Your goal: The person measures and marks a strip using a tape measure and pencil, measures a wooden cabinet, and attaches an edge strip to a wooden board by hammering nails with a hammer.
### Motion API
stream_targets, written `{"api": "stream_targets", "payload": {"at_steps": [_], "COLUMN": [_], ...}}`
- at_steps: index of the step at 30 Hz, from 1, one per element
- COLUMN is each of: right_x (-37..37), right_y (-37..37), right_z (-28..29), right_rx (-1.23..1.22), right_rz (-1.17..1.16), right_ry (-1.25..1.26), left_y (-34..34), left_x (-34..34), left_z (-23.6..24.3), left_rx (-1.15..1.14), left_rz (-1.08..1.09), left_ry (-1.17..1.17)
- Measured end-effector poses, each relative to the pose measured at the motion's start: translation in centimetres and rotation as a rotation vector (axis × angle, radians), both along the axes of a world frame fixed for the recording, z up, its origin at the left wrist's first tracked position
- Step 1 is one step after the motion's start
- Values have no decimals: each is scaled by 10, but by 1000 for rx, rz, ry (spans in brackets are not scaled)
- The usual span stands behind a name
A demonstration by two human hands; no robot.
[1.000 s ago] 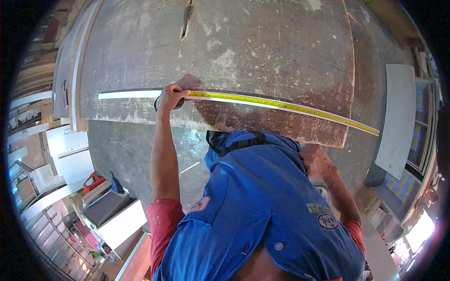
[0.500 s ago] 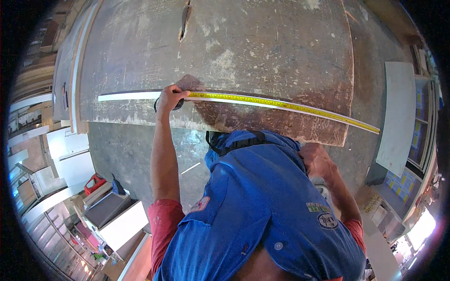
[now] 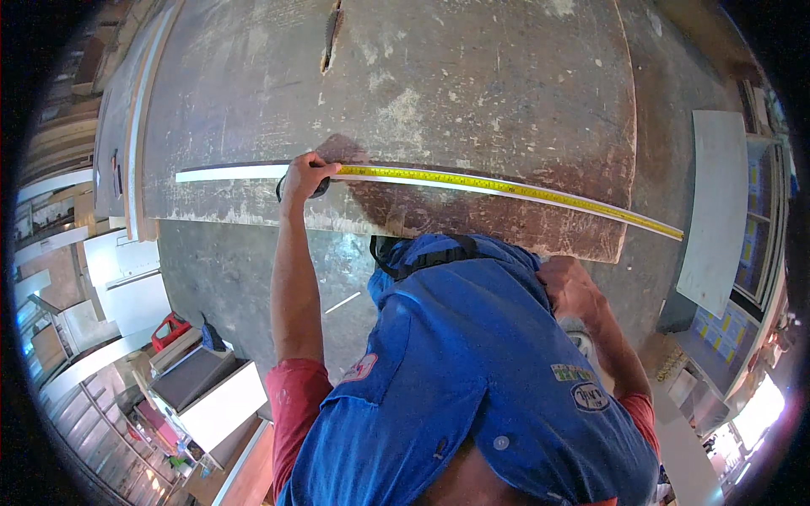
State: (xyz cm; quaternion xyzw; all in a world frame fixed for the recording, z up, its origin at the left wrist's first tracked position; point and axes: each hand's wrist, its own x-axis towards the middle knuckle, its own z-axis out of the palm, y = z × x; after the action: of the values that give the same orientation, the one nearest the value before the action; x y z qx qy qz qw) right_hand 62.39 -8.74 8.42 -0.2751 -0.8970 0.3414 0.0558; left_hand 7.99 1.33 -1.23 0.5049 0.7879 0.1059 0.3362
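Directions are by a clock face laid over the view. Hands: two, both the wearer's. The left hand [image 3: 305, 175], at 10 o'clock, has its fingers closed around one tape measure [image 3: 321, 186], its dark case partly hidden by the hand. From it, one yellow blade [image 3: 489, 183] runs out toward 3 o'clock, lying along one white strip [image 3: 226, 174]. The strip lies on one worn bench [image 3: 489, 93]; its 3 o'clock end juts past the bench edge, and the blade reaches to about that end.

The right hand [image 3: 571, 287], between 3 and 4 o'clock, is near the bench edge, against the blue garment [image 3: 439, 337]. Its fingers look curled; whether they grip anything cannot be told.

Also noted: one slot [image 3: 331, 38] in the bench top at 11 o'clock; one pale panel [image 3: 713, 211] at 3; one red object [image 3: 170, 331] and one thin white sliver [image 3: 342, 303], both near 8.
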Motion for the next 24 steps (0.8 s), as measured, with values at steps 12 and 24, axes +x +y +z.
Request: {"api": "stream_targets", "payload": {"at_steps": [12,24], "right_x": [0,2], "right_y": [0,-1], "right_z": [1,-3], "right_rx": [38,34], "right_rz": [37,47], "right_ry": [1,53], "left_y": [0,-1], "left_x": [-2,-4], "left_z": [-4,-7], "left_rx": [14,74], "left_rz": [-22,-36], "left_ry": [17,-13]}}
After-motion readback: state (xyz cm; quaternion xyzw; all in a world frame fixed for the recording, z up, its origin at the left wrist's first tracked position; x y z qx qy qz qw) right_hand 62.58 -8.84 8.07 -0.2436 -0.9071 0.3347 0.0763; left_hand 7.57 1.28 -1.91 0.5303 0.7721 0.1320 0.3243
